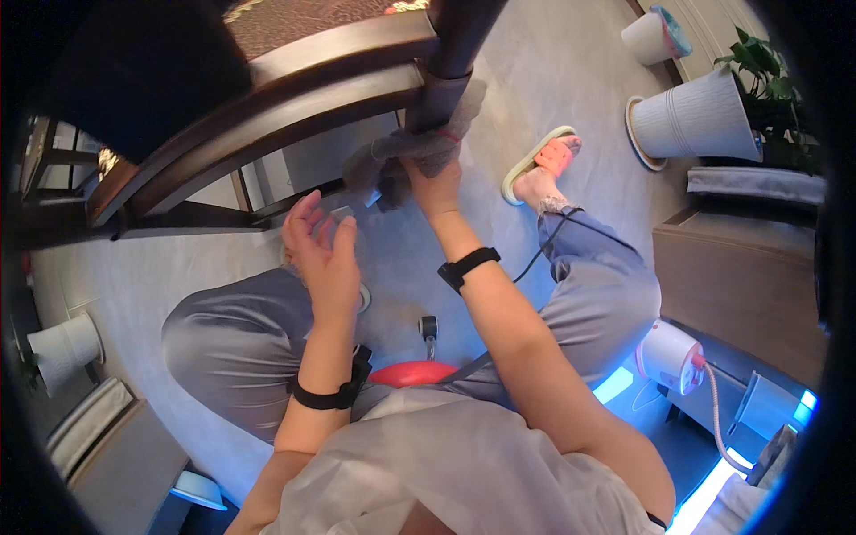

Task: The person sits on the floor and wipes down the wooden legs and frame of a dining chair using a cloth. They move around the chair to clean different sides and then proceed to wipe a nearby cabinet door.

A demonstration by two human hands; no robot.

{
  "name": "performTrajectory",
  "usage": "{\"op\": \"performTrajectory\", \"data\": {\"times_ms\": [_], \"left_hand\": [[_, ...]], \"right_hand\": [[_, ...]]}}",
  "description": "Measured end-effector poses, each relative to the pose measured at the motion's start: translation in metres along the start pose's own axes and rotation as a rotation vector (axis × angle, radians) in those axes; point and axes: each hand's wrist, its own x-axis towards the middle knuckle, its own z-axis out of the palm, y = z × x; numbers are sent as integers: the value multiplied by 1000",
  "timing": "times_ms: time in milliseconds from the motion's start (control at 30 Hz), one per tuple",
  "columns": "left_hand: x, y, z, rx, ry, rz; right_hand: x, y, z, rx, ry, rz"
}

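Observation:
My right hand (435, 185) is closed on a grey cloth (390, 159), which is bunched around the lower part of a dark wooden furniture leg (453, 49). Part of the cloth hangs to the left and looks blurred; the fingertips are hidden in it. My left hand (321, 250) is raised below the wooden rails (334, 98), its fingers apart and curved, with nothing in it. It stays apart from the cloth. Black bands circle both my forearms.
Below me is a red seat (412, 373) with a caster (428, 328). White ribbed planters stand at right (700, 120) and left (67, 349). A white bin (648, 40) is at far right. A white canister with a hose (669, 357) sits behind right. A thin black cable crosses my right leg.

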Motion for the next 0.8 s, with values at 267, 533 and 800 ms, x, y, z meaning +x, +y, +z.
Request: {"op": "performTrajectory", "data": {"times_ms": [267,533,800], "left_hand": [[0,5,12,98,-63,-84],[-10,11,16,84,-77,45],[-19,18,0,-30,-142,141]], "right_hand": [[-6,102,0,-176,-153,76],[22,18,-51,-786,-619,371],[22,-32,-109,-633,-17,206]]}}
